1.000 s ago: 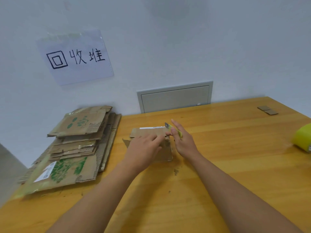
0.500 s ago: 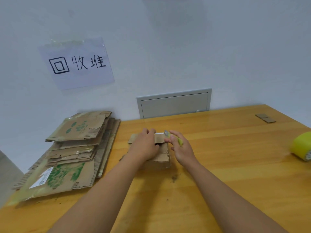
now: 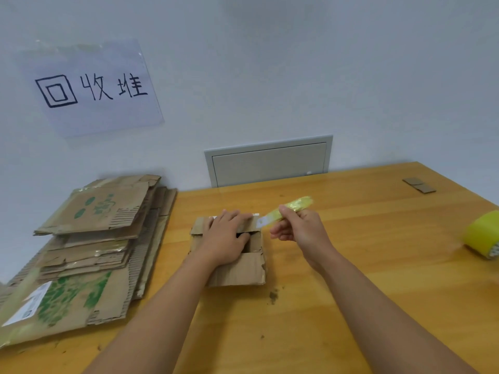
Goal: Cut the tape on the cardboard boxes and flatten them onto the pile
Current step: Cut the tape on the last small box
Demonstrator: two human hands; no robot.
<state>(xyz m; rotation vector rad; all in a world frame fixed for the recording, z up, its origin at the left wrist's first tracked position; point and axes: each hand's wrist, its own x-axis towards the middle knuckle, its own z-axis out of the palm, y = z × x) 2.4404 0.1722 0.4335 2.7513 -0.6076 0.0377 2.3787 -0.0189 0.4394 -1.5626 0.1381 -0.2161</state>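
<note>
A small brown cardboard box (image 3: 239,268) sits on the wooden table (image 3: 351,265) in the middle, its top flaps partly open with a dark gap showing. My left hand (image 3: 226,237) lies on top of the box, its fingers spread over the far flap and its thumb at the gap. My right hand (image 3: 298,228) is just right of the box and grips a yellow-green utility knife (image 3: 290,210). The knife's blade end points left at the box's far right corner. At the left lies the pile of flattened cardboard (image 3: 89,244).
A yellow tape roll (image 3: 483,237) lies at the right edge of the table. Two small cardboard scraps (image 3: 418,185) lie at the far right. A paper sign (image 3: 89,89) and a grey wall hatch (image 3: 268,160) are on the wall behind. Crumbs dot the tabletop near the box.
My right hand has lifted the knife up and to the right, off the box. The box's flaps now show an open gap. My left hand has stayed on top of the box.
</note>
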